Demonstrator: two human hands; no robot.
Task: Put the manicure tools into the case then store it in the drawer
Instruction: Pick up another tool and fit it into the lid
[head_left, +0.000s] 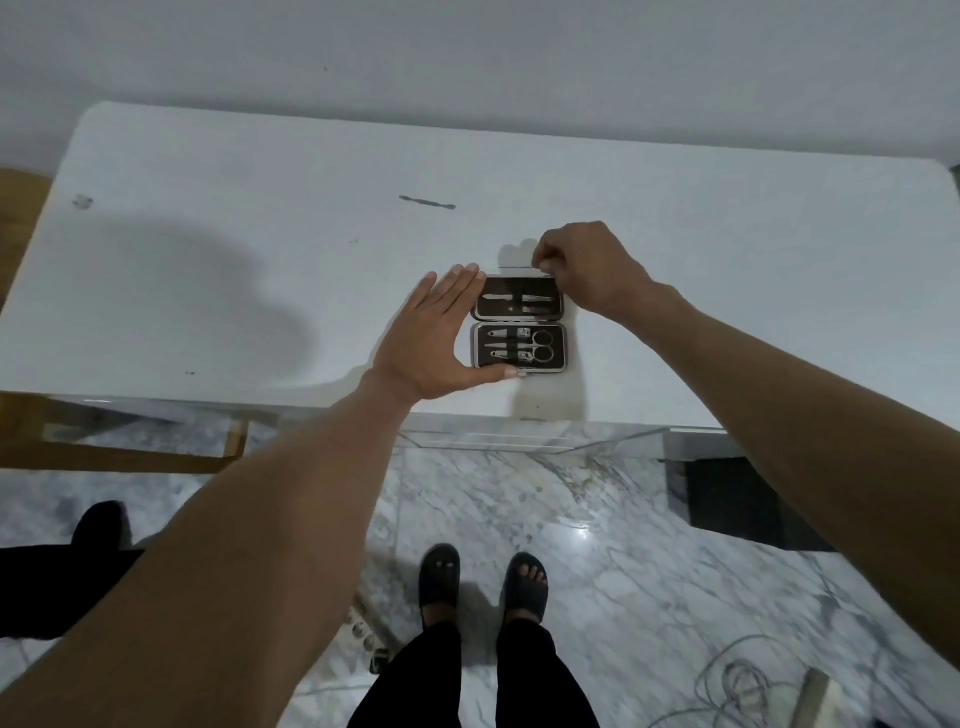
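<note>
1. The case (518, 325) lies open on the table (208, 218), most tools strapped in; the left hand (434, 343) braces its edge, fingers spread, gripping nothing.
2. The right hand (582, 270) pinches a thin tool (514, 267) above the far half; it could snag the strap.
3. One tool (427, 202) lies well apart; closing now would leave it out.

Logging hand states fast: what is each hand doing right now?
Left hand: open, fingers spread, bracing the left edge of the open manicure case.
Right hand: fingers pinched on a thin metal tool above the case's far half.
</note>
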